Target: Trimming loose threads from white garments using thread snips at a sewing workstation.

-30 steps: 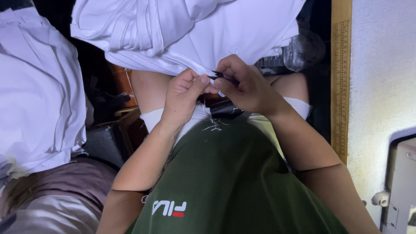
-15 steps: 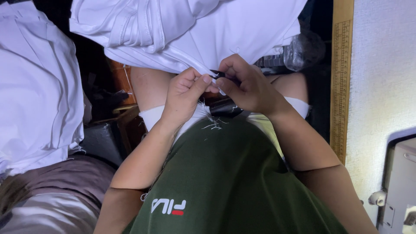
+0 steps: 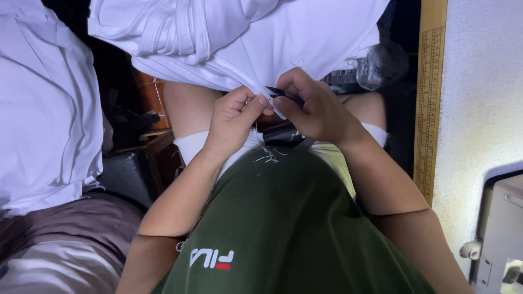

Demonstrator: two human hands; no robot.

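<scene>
Over a lap, one white garment point(image 3: 305, 43): left hand point(image 3: 235, 117) pinches it, right hand point(image 3: 313, 106) grips one dark snipper point(image 3: 278, 92).

There is a single view, from a camera on the person's head, tilted steeply down over the chest and lap. It sits close: the green shirt point(image 3: 294, 218) fills the lower frame from 5 to 7 o'clock, and the forearms run up from there to the left hand point(image 3: 235, 121) and right hand point(image 3: 313, 106) just above centre. White cloth point(image 3: 261, 38) spans 11 to 1 o'clock. A wooden ruler point(image 3: 430, 98) stands along 2 to 3 o'clock, beside a white desk point(image 3: 482, 81).
</scene>
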